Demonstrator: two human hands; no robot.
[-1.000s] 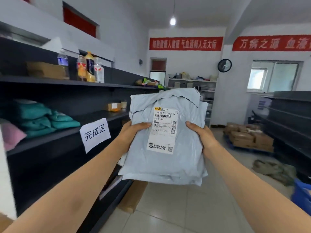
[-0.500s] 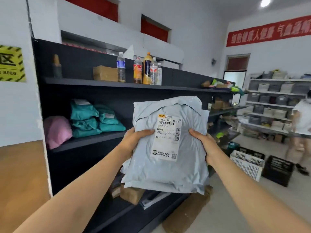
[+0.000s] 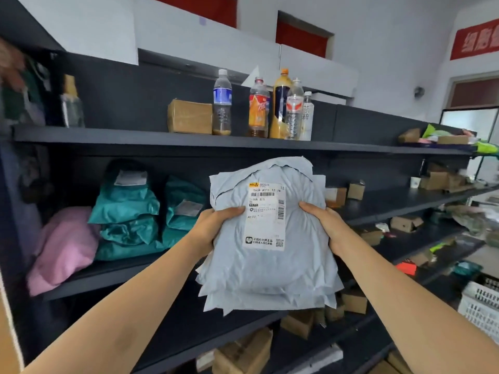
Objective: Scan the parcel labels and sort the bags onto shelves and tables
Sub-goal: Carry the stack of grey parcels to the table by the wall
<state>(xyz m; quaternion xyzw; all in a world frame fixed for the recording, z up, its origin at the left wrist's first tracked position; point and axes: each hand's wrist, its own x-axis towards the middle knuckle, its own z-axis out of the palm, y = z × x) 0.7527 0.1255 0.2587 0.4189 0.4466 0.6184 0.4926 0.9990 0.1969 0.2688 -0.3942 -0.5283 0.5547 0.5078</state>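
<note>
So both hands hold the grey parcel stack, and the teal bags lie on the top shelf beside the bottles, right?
One thing is wrong. The head view shows the teal bags on the shelf below the bottles, not beside them. The left hand and right hand do hold the grey parcel stack.

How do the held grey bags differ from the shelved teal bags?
Grey bags are held upright between left hand and right hand; teal bags lie piled on the shelf. Grey bags' label squarely faces the camera; teal bags' labels sit angled. Both are soft mailers.
</note>
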